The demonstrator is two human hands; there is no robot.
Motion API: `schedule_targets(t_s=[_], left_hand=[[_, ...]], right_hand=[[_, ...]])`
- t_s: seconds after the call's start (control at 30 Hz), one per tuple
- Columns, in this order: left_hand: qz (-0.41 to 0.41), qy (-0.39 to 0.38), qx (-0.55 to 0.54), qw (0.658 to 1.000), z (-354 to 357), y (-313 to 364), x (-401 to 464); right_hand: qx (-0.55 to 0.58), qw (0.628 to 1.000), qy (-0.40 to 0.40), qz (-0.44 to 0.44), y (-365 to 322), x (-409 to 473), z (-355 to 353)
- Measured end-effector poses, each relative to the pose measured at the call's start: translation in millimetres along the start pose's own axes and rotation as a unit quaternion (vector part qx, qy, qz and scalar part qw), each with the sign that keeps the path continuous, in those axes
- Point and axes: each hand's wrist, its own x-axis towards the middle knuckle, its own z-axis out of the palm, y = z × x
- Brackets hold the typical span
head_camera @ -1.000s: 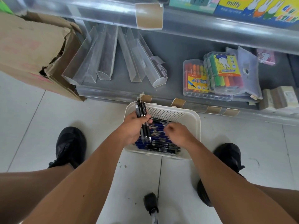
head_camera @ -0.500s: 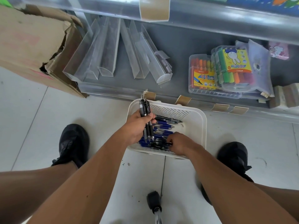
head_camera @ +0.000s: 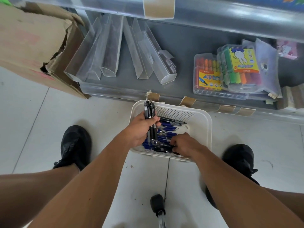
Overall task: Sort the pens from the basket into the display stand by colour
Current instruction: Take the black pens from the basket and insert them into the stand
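Observation:
A white slotted basket stands on the tiled floor in front of the shelf, with several blue pens and some black ones lying in it. My left hand grips a bundle of black pens upright over the basket's left side. My right hand reaches into the near part of the basket, its fingers curled onto a black pen among the pile. Clear plastic display troughs lie empty on the grey bottom shelf beyond.
A torn cardboard box sits at the left. Marker sets in clear cases lie on the shelf's right. My black shoes flank the basket. A black-tipped pole stands near the bottom centre.
My right hand has moved from the middle of the basket towards its near edge. My left hand keeps its black pen bundle in place.

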Motion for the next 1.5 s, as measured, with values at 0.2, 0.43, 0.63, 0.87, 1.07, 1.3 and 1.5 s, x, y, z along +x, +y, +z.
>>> schedule_targets(t_s=[0.2, 0.43, 0.63, 0.87, 1.07, 1.3, 1.5], left_hand=[[0.008, -0.004, 0.018, 1.000, 0.3, 2.9, -3.2], [-0.002, 0.001, 0.031, 1.000, -1.0, 4.9, -7.7], [0.006, -0.033, 0.014, 0.999, 1.0, 7.2, -11.7], [0.023, -0.045, 0.018, 0.999, 1.3, 5.7, -10.7], [0.060, -0.013, 0.032, 0.998, 6.1, 13.8, -12.9], [0.138, 0.017, 0.035, 0.990, 18.9, 36.5, -16.3], [0.199, -0.038, 0.065, 0.977, 32.2, 67.2, -36.5]], right_hand=[[0.166, 0.985, 0.040, -0.030, -6.1, -11.7, -14.3], [0.359, 0.929, 0.058, -0.070, -30.9, -18.6, -46.3], [0.429, 0.891, 0.094, -0.117, -52.7, -26.3, -61.4], [0.376, 0.905, 0.150, -0.132, -63.3, -30.9, -66.3], [0.304, 0.923, 0.203, -0.121, -70.0, -35.9, -74.5], [0.332, 0.887, 0.298, -0.119, -83.6, -52.6, -98.2], [0.406, 0.833, 0.337, -0.169, -88.9, -81.1, -127.8]])
